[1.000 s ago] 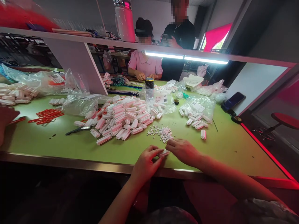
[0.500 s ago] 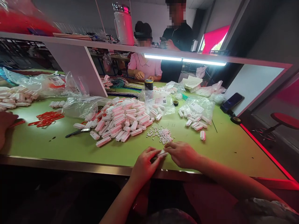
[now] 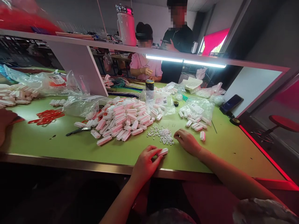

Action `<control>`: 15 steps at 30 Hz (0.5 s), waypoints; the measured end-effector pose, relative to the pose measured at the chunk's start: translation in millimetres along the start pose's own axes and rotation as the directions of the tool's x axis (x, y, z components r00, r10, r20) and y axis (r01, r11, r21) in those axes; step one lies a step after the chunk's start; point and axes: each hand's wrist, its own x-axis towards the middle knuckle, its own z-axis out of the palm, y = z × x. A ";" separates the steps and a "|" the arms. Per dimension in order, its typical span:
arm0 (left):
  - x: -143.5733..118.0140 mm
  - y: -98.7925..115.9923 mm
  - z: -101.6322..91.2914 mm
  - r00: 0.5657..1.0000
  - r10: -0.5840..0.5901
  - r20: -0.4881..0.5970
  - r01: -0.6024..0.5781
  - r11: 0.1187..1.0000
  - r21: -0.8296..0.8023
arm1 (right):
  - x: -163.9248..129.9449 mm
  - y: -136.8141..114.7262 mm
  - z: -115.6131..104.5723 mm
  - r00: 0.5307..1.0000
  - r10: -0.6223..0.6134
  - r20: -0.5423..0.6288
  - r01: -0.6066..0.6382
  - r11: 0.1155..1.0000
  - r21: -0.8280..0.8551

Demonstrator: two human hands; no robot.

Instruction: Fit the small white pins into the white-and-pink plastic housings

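Observation:
My left hand (image 3: pixel 146 161) pinches a white plastic connector housing (image 3: pixel 163 151) between thumb and fingers, low over the table's front edge. Its far end sticks out to the right of my fingertips. My right hand (image 3: pixel 188 141) is at the right side of a heap of tiny white plugs (image 3: pixel 165 136). Its fingers are bent and drawn together; whether a plug sits between them is too small to see. A large pile of white connector housings (image 3: pixel 123 119) lies behind and left of my hands.
Scissors (image 3: pixel 78 131) and red plastic strips (image 3: pixel 46 116) lie to the left. Clear bags (image 3: pixel 203 107) with more housings stand further back. A phone (image 3: pixel 231 104) leans at the right beside a tape roll (image 3: pixel 234 121). Another person's hand (image 3: pixel 7 123) is at the left edge.
My right hand has left the housing and moved up and right to the edge of the plug heap. My left hand still holds the housing in nearly the same place.

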 end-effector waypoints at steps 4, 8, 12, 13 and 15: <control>0.1 0.1 0.3 1.000 -0.002 0.018 0.002 1.000 -0.030 | -6.3 -28.8 -4.3 0.986 -0.154 0.062 0.152 0.988 0.042; 0.8 2.4 -0.9 1.000 0.000 0.026 0.001 0.999 -0.045 | -13.8 -48.3 -3.9 0.946 -0.241 0.219 0.280 0.945 -0.169; 1.0 3.3 -1.0 0.999 0.022 0.025 -0.021 0.999 -0.035 | -15.2 -52.2 -3.5 0.908 -0.316 0.276 0.403 0.843 -0.358; 0.9 2.9 -0.7 0.999 0.026 0.027 -0.025 0.999 -0.034 | -14.9 -52.6 -3.8 0.896 -0.342 0.282 0.432 0.817 -0.382; 0.7 1.9 0.0 0.999 0.033 0.030 -0.032 0.999 -0.035 | -14.3 -54.0 -4.1 0.870 -0.396 0.294 0.489 0.768 -0.413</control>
